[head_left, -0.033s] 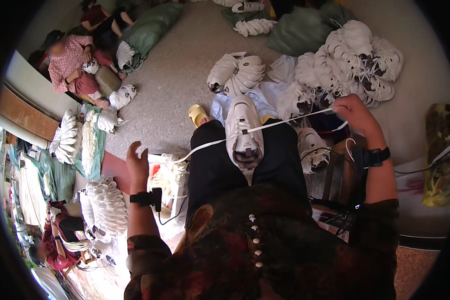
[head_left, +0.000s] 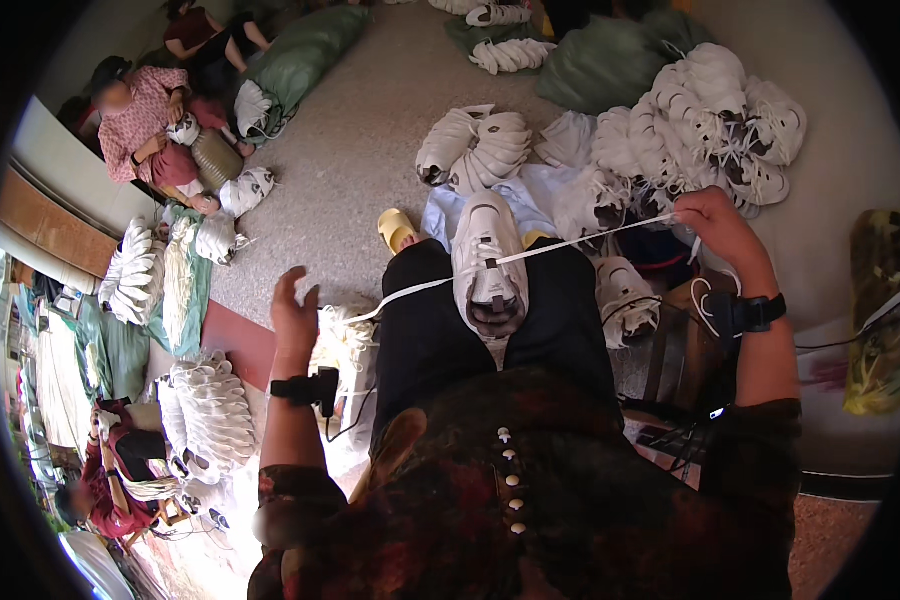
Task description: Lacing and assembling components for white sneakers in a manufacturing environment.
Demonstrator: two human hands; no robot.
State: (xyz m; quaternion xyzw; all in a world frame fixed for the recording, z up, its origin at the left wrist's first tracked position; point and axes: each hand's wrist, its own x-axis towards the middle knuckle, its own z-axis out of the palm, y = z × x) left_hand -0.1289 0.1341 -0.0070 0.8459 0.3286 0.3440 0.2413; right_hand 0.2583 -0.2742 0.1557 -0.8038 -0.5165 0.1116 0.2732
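Observation:
A white sneaker upper point(head_left: 487, 262) lies between my thighs, its dark-lined opening facing my body. A flat white shoelace point(head_left: 600, 242) runs across it through its lacing area. My right hand point(head_left: 715, 228), off to the right, is closed on the shoelace's right part and draws it out nearly straight. The left part of the lace hangs slack over my left thigh toward a bundle of white laces point(head_left: 345, 338). Beside that bundle, my left hand point(head_left: 295, 315) is raised with its fingers apart and holds nothing.
Several white shoe uppers point(head_left: 700, 120) are heaped at the right; two curved stacks point(head_left: 473, 148) lie ahead. Green sacks point(head_left: 305, 65) stand farther off. A person in a pink top point(head_left: 145, 115) sits at the far left, another in red point(head_left: 110, 490) at the lower left.
My left hand has moved right and slightly up, closer to the lace bundle. My right hand has shifted slightly right, still gripping the shoelace. The sneaker upper stays in place.

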